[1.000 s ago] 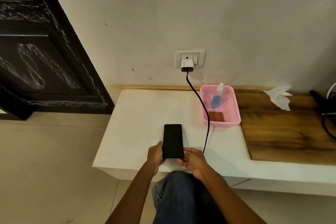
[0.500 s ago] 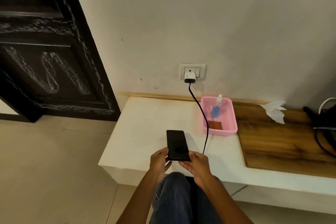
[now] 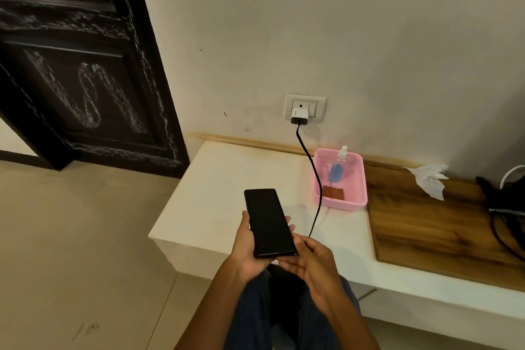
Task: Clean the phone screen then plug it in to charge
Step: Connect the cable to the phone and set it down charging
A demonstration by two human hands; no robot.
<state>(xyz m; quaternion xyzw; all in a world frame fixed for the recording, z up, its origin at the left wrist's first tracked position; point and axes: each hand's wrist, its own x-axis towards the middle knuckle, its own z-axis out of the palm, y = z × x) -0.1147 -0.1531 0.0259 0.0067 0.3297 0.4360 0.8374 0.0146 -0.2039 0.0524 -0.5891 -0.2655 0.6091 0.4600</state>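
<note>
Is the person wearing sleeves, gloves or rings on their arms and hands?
No. The left hand and right hand are bare, with no gloves, and I see no rings or watch. Both forearms are uncovered too; no sleeves show in view.

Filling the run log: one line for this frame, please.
phase: plugging in | left hand: holds phone | right hand: at phone's bottom edge, holds cable end | charger: in wall socket | plugged: cannot tell

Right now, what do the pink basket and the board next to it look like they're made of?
The pink basket looks like moulded plastic: uniform colour, with perforated mesh walls. The board beside it looks like wood or a wood-look laminate, going by its brown grain streaks and dull sheen; which of the two, the picture cannot settle.
</note>
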